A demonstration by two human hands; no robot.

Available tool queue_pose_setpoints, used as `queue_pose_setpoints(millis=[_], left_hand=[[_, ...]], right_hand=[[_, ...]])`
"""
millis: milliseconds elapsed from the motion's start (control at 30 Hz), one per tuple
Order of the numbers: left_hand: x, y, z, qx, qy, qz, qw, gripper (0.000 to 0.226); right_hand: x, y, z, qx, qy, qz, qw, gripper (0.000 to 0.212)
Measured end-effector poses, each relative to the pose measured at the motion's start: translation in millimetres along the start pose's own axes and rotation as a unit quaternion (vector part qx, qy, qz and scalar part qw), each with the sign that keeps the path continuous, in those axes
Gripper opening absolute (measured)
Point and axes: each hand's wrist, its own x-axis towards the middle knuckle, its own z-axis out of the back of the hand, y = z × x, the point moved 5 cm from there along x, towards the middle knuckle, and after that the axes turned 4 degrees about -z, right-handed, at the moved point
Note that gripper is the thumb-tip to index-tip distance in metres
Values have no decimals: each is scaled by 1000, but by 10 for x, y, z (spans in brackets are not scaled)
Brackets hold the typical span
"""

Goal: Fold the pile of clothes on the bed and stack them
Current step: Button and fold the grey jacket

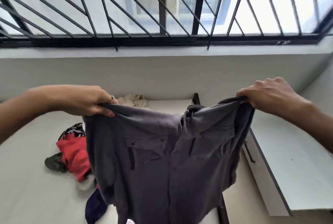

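Here both hands [90, 101] [264, 94] hold a grey shirt [162, 160].

Both arms reach forward, raised and spread wide. Left hand [90, 101] at left, knuckles up, fingers curled down and under, pinching a bunched shoulder of the grey shirt [162, 160]; ring on one finger. Right hand [266, 94] at right, slightly higher, back of hand up, fingers curled, gripping the other shoulder. Forearms bare.
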Motion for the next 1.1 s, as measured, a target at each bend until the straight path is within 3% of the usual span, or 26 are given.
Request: queue_pose_setpoints(millis=[67, 133, 233, 300, 433, 600, 667, 767, 867, 967, 1000, 1100], left_hand=[[-4, -107, 65, 53, -11, -24, 998, 9], [0, -268, 161, 98, -30, -42, 994, 6], [72, -608, 307, 114, -98, -142, 978, 30], [177, -752, 411, 98, -124, -172, 972, 34], [432, -1003, 568, 56, -120, -195, 972, 18], [710, -1251, 670, 27, -114, -239, 964, 21], [783, -1308, 666, -9, -113, -269, 956, 18], [909, -1269, 699, -59, -147, -202, 967, 5], [1057, -1259, 702, -71, -214, -162, 961, 18], [1190, -1225, 639, -119, -272, -105, 949, 24], [1219, -1223, 614, -138, -284, -88, 945, 25], [1260, -1340, 547, -186, -302, -83, 931, 18]], right_hand=[[30, -73, 68, 68, -26, -20, 997, 41], [100, -62, 165, 181, -50, 23, 982, 45], [195, 76, 465, 302, -101, 102, 942, 46], [247, 201, 678, 320, -132, 137, 928, 49], [321, 439, 968, 335, -117, 197, 914, 50], [272, 674, 1253, 404, -135, 255, 868, 47], [280, 661, 1278, 440, -167, 229, 852, 45], [312, 581, 1158, 508, -210, 139, 824, 43], [162, 496, 1066, 527, -275, 27, 804, 39], [-174, 453, 967, 525, -299, -123, 787, 16], [-230, 487, 877, 539, -258, -166, 785, 3], [-215, 754, 570, 635, -87, -204, 740, 61]])
